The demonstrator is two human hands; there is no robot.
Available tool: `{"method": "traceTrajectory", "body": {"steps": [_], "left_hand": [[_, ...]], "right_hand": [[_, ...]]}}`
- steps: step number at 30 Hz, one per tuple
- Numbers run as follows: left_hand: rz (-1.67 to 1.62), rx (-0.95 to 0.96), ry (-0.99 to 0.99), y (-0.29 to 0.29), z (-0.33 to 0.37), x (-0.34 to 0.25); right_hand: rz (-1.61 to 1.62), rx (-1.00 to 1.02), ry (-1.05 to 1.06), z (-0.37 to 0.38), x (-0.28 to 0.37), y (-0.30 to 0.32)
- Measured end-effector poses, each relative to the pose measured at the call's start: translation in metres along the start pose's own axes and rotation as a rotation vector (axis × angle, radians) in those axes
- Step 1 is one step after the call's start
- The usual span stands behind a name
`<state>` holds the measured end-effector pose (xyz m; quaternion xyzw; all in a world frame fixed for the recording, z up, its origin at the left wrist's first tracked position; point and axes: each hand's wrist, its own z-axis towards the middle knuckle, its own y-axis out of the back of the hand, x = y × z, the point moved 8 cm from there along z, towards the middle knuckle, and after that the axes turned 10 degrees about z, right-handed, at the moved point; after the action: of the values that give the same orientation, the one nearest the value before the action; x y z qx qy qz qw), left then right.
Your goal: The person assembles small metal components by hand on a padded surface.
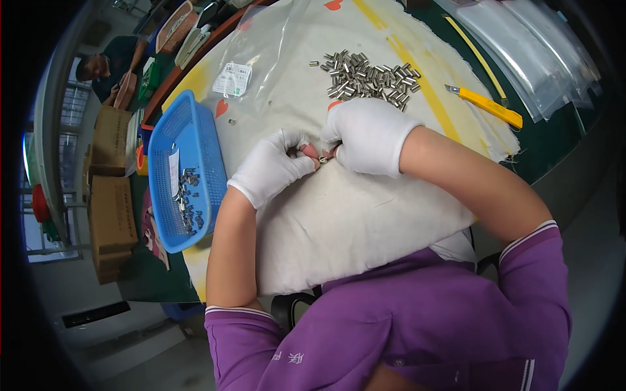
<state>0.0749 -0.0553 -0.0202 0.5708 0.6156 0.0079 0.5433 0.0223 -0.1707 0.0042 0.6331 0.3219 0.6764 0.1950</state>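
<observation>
The room behind my green worktable [551, 156] holds stacked cardboard boxes [111, 208] on the left, and a co-worker [117, 65] sits at the upper left. Before me, a whitish cloth [313, 228] with yellow stripes and red hearts covers much of the table.

I wear white gloves, from which some of my fingertips come out bare. My left hand [275, 166] is bent inward, and its thumb and finger are pinched on a small metal piece [323, 159]. My right hand [370, 138] meets it from the other side, and its fingertips are also closed on this piece. It is held between my two hands, over the middle of the cloth; its exact shape is too small to tell.

Beyond my right hand lies a loose pile of short silvery cylinders [372, 78]. To the left of my left hand stands a blue perforated plastic basket [216, 153], in which are more small metal parts [187, 202] and a white paper slip [174, 173]. A transparent plastic bag [270, 55] with a white label lies near the basket. On the right, a yellow utility knife [489, 107] rests across the cloth's edge.
</observation>
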Motion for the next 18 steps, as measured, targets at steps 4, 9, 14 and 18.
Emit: {"method": "traceTrajectory", "body": {"steps": [4, 9, 14, 18], "left_hand": [[0.125, 0.061, 0.025, 0.002, 0.004, -0.005], [0.229, 0.083, 0.03, 0.003, 0.006, -0.009], [0.24, 0.039, 0.018, 0.003, 0.006, -0.014], [0.152, 0.045, -0.017, -0.006, 0.005, -0.006]], "right_hand": [[-0.076, 0.157, -0.095, 0.011, 0.003, -0.001], [-0.169, 0.253, -0.147, 0.023, 0.009, -0.009], [-0.284, 0.261, -0.226, 0.017, 0.014, -0.002], [-0.219, 0.026, -0.083, 0.004, 0.004, -0.006]]}}
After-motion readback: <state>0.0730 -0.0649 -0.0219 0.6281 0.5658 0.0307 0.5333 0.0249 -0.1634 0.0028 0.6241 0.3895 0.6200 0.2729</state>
